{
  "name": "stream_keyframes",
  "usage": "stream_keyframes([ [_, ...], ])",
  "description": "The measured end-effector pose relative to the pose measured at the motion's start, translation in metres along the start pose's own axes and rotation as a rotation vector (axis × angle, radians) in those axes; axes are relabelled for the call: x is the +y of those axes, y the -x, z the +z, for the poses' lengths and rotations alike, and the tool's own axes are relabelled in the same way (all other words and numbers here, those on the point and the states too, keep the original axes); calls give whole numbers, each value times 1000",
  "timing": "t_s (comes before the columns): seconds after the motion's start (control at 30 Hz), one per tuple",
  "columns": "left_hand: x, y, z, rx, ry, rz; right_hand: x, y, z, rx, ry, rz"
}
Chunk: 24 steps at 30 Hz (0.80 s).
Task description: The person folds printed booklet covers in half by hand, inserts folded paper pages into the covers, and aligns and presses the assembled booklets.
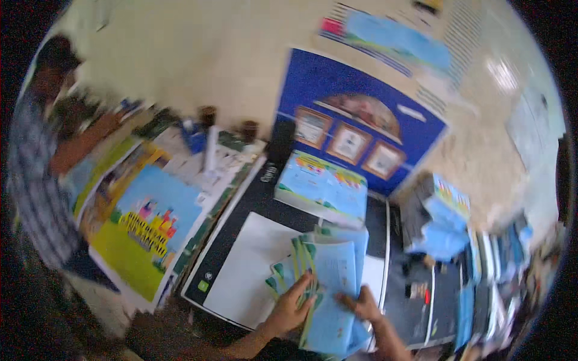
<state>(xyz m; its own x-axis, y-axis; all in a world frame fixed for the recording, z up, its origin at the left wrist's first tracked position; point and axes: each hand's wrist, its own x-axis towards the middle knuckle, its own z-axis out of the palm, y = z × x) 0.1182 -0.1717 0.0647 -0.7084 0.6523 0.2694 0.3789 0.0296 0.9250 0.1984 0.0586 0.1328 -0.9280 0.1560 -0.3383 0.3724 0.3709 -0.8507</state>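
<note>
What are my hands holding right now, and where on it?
Both hands are on a fanned stack of blue booklets: left hand at its lower left edge, right hand pressing its lower right. A closed grip cannot be told.

Both hands are on a fanned bunch of light blue booklets (330,283) over a white sheet (244,277). Left hand (293,305) presses the green-edged side, right hand (360,304) the middle. Another stack of booklets (322,188) lies behind; a person in a checked shirt (33,180) stands at far left.

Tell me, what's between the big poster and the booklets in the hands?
A white sheet on a black board lies between poster and booklets, in the head view.
</note>
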Motion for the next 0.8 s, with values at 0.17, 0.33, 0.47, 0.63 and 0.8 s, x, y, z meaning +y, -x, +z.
stream_keyframes([
  [0.17, 56, 0, -58, 461, 9, -126, -56, 6, -76, 92, 582, -516],
  [0.33, 96, -15, -90, 800, -303, 218, -61, 17, -86, 111, 923, -605],
  [0.47, 119, -41, -63, 655, -448, 446, 1, -6, -75, 179, 1037, -679],
  [0.63, 139, -67, 4, 81, -611, 584, 3, -15, -58, 215, 1010, -657],
  [0.8, 97, -114, 55, -462, -1088, 369, 24, -24, -54, 244, 1042, -640],
])
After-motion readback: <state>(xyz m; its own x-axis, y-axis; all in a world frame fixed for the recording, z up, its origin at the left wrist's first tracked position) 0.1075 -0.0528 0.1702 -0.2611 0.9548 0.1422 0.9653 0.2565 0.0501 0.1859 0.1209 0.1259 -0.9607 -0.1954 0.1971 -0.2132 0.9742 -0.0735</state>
